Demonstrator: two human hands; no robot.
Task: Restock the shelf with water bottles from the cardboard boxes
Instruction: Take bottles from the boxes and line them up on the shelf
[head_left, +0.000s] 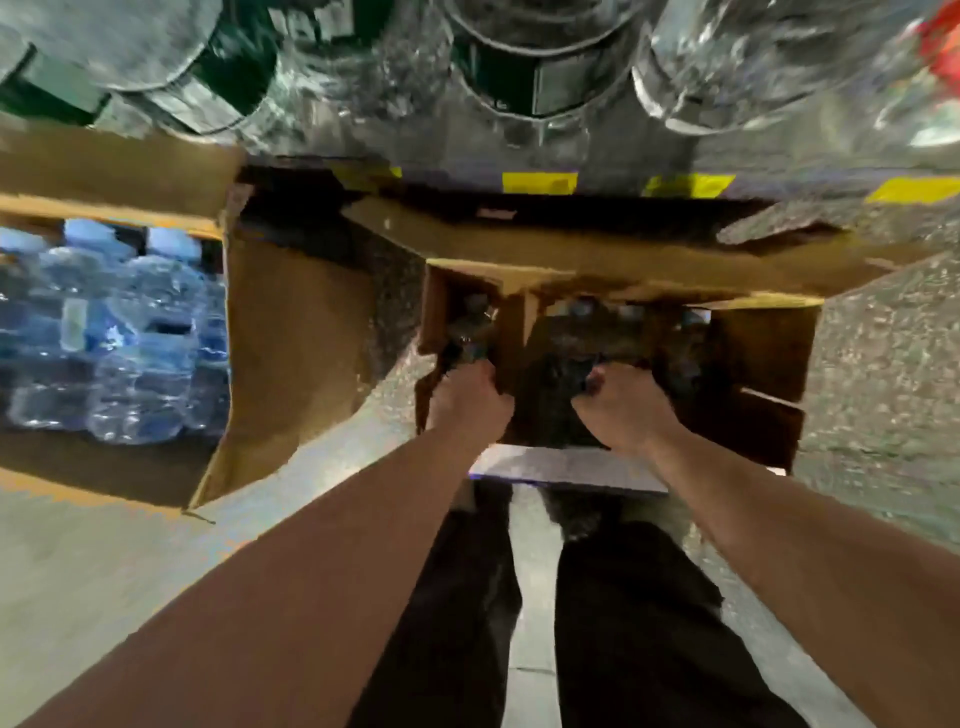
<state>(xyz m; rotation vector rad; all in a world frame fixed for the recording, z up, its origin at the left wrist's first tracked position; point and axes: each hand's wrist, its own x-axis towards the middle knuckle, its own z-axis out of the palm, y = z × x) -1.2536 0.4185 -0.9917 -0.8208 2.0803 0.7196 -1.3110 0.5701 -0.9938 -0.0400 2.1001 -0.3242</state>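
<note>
A speckled grey floor (883, 364) fills the view, seen from above and blurred by motion. At 12 o'clock runs the front edge of a shelf (779, 161) with yellow tags (540, 183) along it, and large clear bottles (753, 62) stand on it in a row.

At the centre an open cardboard box (769, 353) sits on the floor just below the shelf edge, its far flap (571, 244) folded out toward the shelf. Its inside is dark, and the tops of bottles show dimly. The left hand (467, 402) reaches in at the box's 9 o'clock side, fingers curled round a water bottle (470, 332) beside a cardboard wall. The right hand (618, 415) reaches into the middle, fingers curled (what they hold is too dark and blurred to tell).

At 9 o'clock a second cardboard box (291, 338) lies open, packed with blue-tinted water bottles (130, 338). A strip of bare floor separates the two boxes.

At 6 o'clock the person's dark trousers (623, 623) stand right against the near edge of the centre box. Bare floor stretches at 3 o'clock and at 7 o'clock.
</note>
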